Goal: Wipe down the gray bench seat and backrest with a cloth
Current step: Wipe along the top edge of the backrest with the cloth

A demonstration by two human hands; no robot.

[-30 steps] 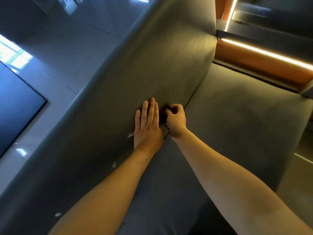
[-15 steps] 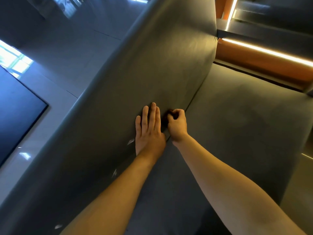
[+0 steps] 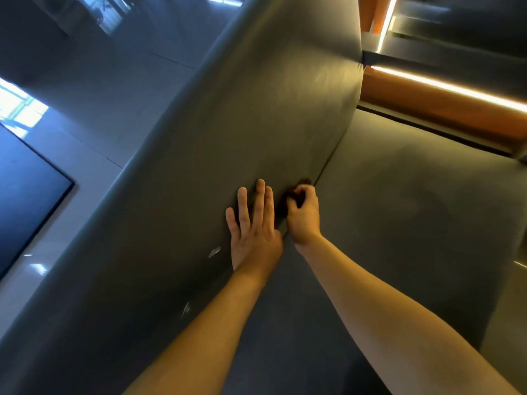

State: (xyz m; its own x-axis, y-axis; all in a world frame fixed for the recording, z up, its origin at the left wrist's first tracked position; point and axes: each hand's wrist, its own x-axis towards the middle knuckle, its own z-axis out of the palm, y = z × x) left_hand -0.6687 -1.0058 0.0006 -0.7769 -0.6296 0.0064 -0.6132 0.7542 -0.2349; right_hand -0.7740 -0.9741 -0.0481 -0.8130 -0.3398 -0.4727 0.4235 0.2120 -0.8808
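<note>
Pressing left hand [image 3: 253, 232] flat on gray padded backrest [image 3: 242, 124]; clutching small dark wadded cloth [image 3: 281, 205] in right hand [image 3: 303, 216] at crease [image 3: 328, 163] by gray seat cushion [image 3: 399, 209]. Risk: jamming cloth into crease by over-pushing.

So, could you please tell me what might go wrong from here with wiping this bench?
1. The dark cloth is bunched small in the right hand at the crease between backrest and seat, so it may wedge there or wipe only a narrow strip.
2. The pale flecks on the backrest lie behind the flat left hand, nearer the person, and could be missed.
</note>
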